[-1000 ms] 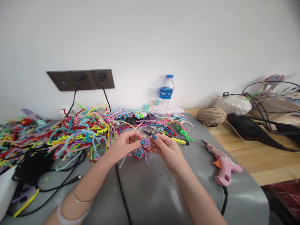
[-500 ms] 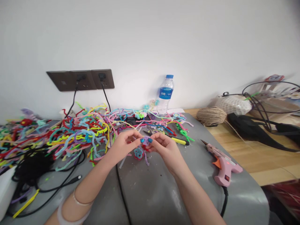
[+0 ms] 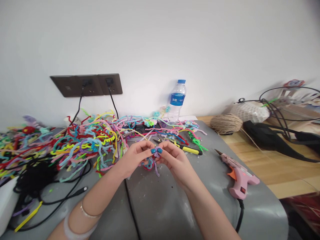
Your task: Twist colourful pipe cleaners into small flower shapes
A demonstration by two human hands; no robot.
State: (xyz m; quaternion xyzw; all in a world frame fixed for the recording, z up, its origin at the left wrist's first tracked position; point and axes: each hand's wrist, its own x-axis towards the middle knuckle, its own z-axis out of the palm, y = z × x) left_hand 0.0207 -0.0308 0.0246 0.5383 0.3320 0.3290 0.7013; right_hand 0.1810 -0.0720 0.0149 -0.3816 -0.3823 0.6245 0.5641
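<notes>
Between my two hands is a small purple pipe-cleaner flower (image 3: 157, 152), pinched from both sides. My left hand (image 3: 140, 154) grips its left edge between thumb and fingers, and my right hand (image 3: 172, 154) grips the right edge. A purple stem end (image 3: 156, 170) hangs below it. Just under my left fingers lies a blue and red pipe-cleaner flower (image 3: 149, 165) on the grey table cover, partly hidden by that hand. Behind my right hand rests a pair of pliers with a yellow and black handle (image 3: 191, 150).
A tangled heap of coloured pipe cleaners (image 3: 87, 143) fills the left and back. A pink glue gun (image 3: 238, 180) lies at the right, its cord trailing frontward. A water bottle (image 3: 177, 100) stands by the wall, near a ball of twine (image 3: 226, 123). Black cables (image 3: 131, 208) cross the table.
My left hand has shifted slightly right and down, now covering part of the blue and red flower. My thumbs have drawn closer together on the purple flower.
</notes>
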